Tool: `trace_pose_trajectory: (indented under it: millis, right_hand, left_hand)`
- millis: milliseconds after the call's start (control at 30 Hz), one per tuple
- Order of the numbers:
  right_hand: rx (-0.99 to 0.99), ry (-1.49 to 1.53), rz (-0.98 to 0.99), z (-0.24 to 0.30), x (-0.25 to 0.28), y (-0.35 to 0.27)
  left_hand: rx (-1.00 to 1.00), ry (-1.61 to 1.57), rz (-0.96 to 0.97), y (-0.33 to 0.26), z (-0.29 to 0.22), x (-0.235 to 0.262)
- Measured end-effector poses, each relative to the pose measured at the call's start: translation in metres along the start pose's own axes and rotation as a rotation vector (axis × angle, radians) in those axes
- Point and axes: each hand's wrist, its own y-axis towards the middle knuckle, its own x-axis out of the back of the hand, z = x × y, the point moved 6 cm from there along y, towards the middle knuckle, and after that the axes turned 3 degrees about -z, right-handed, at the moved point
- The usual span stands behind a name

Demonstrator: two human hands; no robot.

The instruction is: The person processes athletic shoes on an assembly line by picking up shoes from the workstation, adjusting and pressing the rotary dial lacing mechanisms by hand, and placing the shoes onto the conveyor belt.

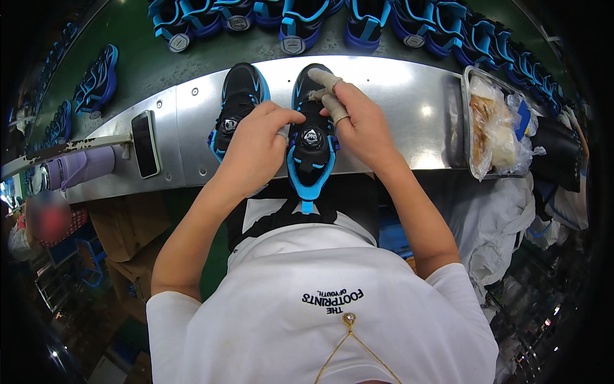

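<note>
From where I stood, the steel table (pixel 409 80) carried a black-and-blue dial-lace sneaker (pixel 309 121), toe toward its far edge, heel jutting past its near edge. Its mate (pixel 239 96) lay just to the left. The sneaker looked light, its upper pliant, its sole probably firmer and grippy; nothing seemed fragile. The left hand (pixel 259 144) curled beside the collar, index bent toward the tongue; the right hand (pixel 361 125) had covered thumb and forefinger parted over the forefoot. I couldn't tell whether either pinched anything. I'd have gripped the heel or midfoot sides, sparing the dial (pixel 313 137) and soft pull tab (pixel 307 207).
</note>
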Motion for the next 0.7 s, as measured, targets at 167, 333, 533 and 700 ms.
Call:
trace_pose_trajectory:
  millis: [167, 333, 533, 700]
  right_hand:
    - [0.053, -0.168, 0.039, 0.015, -0.002, 0.006]
    - [-0.01, -0.065, 0.182, -0.007, -0.02, 0.012]
    - [-0.272, 0.346, 0.252, -0.016, -0.023, 0.01]
    - [-0.52, 0.648, 0.306, -0.029, -0.024, 0.006]
  left_hand:
    - [-0.103, 0.199, -0.018, 0.004, -0.002, -0.008]
    - [-0.106, 0.189, 0.035, 0.0, -0.002, -0.019]
    - [-0.039, 0.122, 0.061, 0.0, 0.004, -0.021]
    - [-0.034, 0.098, 0.084, 0.0, 0.006, -0.024]
